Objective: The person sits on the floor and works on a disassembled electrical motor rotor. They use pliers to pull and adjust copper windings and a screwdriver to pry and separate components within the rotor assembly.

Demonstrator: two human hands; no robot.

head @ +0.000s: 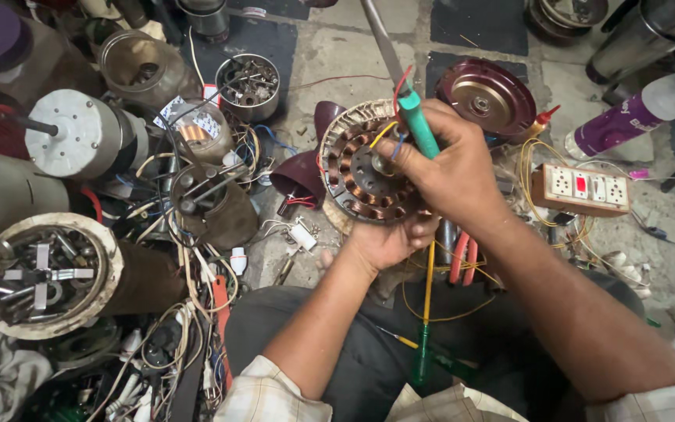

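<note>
A round fan stator (357,168) with copper coils and a white rim is tilted toward me at the centre. My left hand (388,241) holds it from underneath at its lower edge. My right hand (447,168) grips a teal-handled soldering iron (418,125), whose tip points down at the stator's hub, where yellow, blue and red wires meet. The tip itself is hidden by my fingers.
A maroon motor cover (487,98) lies behind my right hand, a wooden socket board (580,189) to the right, a spray bottle (634,113) beyond. A maroon cup (300,173), motors, cans of screws (248,86) and tangled wires crowd the left. A green screwdriver (423,344) rests on my lap.
</note>
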